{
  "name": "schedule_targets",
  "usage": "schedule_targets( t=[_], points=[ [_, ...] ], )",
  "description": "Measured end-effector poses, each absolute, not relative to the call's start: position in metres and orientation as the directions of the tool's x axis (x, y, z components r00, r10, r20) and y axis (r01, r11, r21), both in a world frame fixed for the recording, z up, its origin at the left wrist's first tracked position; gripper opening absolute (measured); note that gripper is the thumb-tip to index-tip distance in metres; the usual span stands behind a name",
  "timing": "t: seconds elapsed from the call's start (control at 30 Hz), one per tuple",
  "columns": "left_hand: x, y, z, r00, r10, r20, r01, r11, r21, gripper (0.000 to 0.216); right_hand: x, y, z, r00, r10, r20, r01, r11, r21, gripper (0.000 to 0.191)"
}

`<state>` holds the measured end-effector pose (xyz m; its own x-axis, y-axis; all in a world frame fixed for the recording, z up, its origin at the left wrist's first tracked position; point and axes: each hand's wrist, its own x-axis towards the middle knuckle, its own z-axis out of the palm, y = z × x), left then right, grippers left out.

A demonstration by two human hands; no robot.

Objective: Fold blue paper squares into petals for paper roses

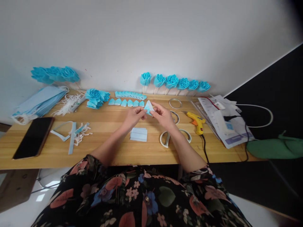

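Blue folded petal (149,107), centre frame, pinched between left hand (133,116) and right hand (163,116) over the desk (106,148) — finished petals (126,102) and roses (172,81) lie above, while a stack of flat pieces (138,134) below looks not yet folded.

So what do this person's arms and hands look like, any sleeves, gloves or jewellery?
Both the left hand and the right hand are bare, without gloves. The forearms are uncovered up to about the elbows, where a black fabric garment printed with red, blue and pink flowers begins. No watch or bracelet shows at either wrist; rings are too small to tell.
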<state>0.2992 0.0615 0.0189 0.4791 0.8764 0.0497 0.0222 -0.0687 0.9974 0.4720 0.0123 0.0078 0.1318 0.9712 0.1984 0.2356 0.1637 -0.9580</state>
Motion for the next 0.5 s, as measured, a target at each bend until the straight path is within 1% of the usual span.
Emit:
schedule_targets(
  t=[0.23, 0.37, 0.5],
  points=[
    [0.3010, 0.0603, 0.0164, 0.462, 0.886, 0.049, 0.035, -0.074, 0.997, 0.031, 0.4743, 0.0126, 0.0047, 0.138, 0.974, 0.177, 0.206, 0.147, -0.968, 0.054],
    [0.3017, 0.0595, 0.0140, 0.469, 0.882, 0.046, 0.050, -0.079, 0.996, 0.030, 0.4743, 0.0127, 0.0052, 0.151, 0.973, 0.175, 0.205, 0.143, -0.968, 0.049],
    [0.3031, 0.0586, 0.0120, 0.493, 0.870, 0.025, 0.056, -0.060, 0.997, 0.030, 0.4725, 0.0135, 0.0051, 0.180, 0.968, 0.176, 0.163, 0.148, -0.976, 0.051]
  ],
)
